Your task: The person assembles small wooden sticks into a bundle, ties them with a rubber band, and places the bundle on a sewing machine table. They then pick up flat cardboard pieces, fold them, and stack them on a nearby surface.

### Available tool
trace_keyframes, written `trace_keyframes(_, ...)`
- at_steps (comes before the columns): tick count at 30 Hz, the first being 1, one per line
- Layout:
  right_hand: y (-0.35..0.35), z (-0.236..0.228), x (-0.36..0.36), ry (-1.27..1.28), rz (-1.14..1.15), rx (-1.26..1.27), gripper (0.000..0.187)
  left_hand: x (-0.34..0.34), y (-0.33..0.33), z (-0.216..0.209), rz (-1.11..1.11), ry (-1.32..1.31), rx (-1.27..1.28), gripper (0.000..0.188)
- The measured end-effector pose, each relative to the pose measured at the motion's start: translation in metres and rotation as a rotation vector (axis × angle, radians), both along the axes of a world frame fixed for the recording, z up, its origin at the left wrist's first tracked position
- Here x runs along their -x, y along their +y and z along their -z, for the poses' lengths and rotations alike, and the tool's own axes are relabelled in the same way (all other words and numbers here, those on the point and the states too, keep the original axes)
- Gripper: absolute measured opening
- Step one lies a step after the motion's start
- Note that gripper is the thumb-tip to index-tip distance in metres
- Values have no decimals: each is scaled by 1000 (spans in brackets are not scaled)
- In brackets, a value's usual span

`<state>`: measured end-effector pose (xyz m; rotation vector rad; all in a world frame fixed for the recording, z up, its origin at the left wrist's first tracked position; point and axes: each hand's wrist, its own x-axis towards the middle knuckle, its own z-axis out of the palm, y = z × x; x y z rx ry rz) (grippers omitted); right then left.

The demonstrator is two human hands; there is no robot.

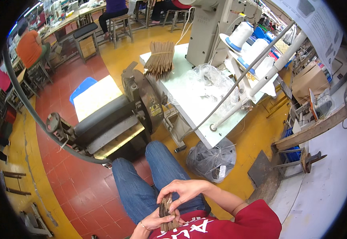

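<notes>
Low in the head view, over my lap, my left hand [154, 220] is closed round a small stack of thin brown pieces [166, 208]. From above, my right hand [185, 189] curls over the top of the same stack, fingers and thumb gripping its edges. Whether the pieces are leather or card, I cannot tell. Parts of the stack are hidden behind my fingers. A larger bundle of similar brown strips [160, 57] stands fanned out on the corner of the pale table [211, 135], well beyond my hands.
A heavy dark roller machine [106, 119] stands just beyond my knees. The pale table carries a sewing machine [205, 30], white thread cones [240, 35] and clear plastic [205, 85]. Below its corner sits a grey plastic bag [213, 159]. A person in orange [29, 47] sits far left.
</notes>
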<state>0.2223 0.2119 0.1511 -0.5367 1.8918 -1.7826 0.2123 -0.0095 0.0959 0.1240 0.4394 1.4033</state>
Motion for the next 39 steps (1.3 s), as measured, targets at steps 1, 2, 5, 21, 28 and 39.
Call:
trace_keyframes(1, 7, -6, 3, 27, -7, -26, 45, 2, 3, -2, -12, -51, -46, 28)
trace_keyframes(2, 15, -11, 6, 67, -9, -36, 46, 3, 6, -2, -22, -22, -113, 29)
trace_keyframes(5, 40, -29, 21, 157, 144, -119, 43, 5, 13, -8, 8, 19, -112, 30)
trace_keyframes(21, 157, -12, 134, 568, 749, -1836, 7, 102, -12, -16, -846, 143, 139, 21)
trace_keyframes(28, 154, -27, 141, 508, 1066, -1563, 20, 148, -16, -24, -863, 288, 179, 18)
trace_keyframes(39, 3, 16, 93, -734, 729, 761, 26, 111, 40, -2, -603, 165, 295, 20)
